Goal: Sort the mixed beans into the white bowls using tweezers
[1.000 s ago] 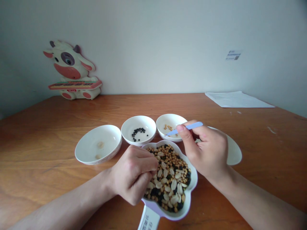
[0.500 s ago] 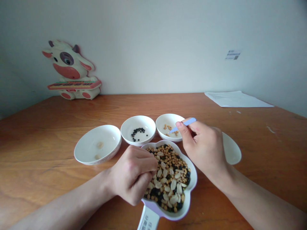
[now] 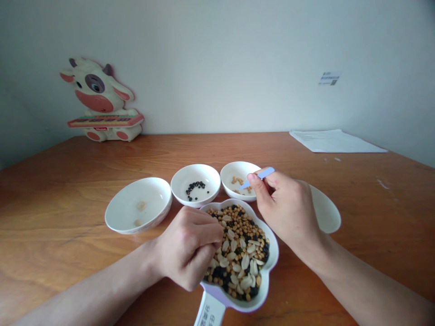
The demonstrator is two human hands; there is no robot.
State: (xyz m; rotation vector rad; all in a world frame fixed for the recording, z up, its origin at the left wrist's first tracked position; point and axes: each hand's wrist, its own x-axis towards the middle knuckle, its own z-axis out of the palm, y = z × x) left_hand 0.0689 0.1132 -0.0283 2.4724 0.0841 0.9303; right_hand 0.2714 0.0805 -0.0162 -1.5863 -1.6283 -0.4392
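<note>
My right hand (image 3: 288, 206) is closed round lavender plastic tweezers (image 3: 267, 173), whose tip points down into a white bowl (image 3: 224, 177) with several yellow soybeans (image 3: 238, 180). Whether the tip pinches a bean is too small to tell. Over the left side of a flower-shaped dish (image 3: 273, 253) my left hand (image 3: 192, 246) makes a closed fist; its fingertips are hidden, and so is anything in them. Peanuts (image 3: 245, 261), soybeans and dark beans lie mixed in that dish. A labelled white handle (image 3: 211, 310) sticks out at its near side.
Left of the soybean bowl stands a bowl (image 3: 212, 174) with black beans, then a wider bowl (image 3: 117, 206) with two pale round spots. Another white dish (image 3: 328, 210) is partly behind my right hand. A cow toy keyboard (image 3: 105, 102) and papers (image 3: 336, 141) are farther back.
My right hand and the tweezers have shifted very slightly left over the soybean bowl. The left hand stays in place.
</note>
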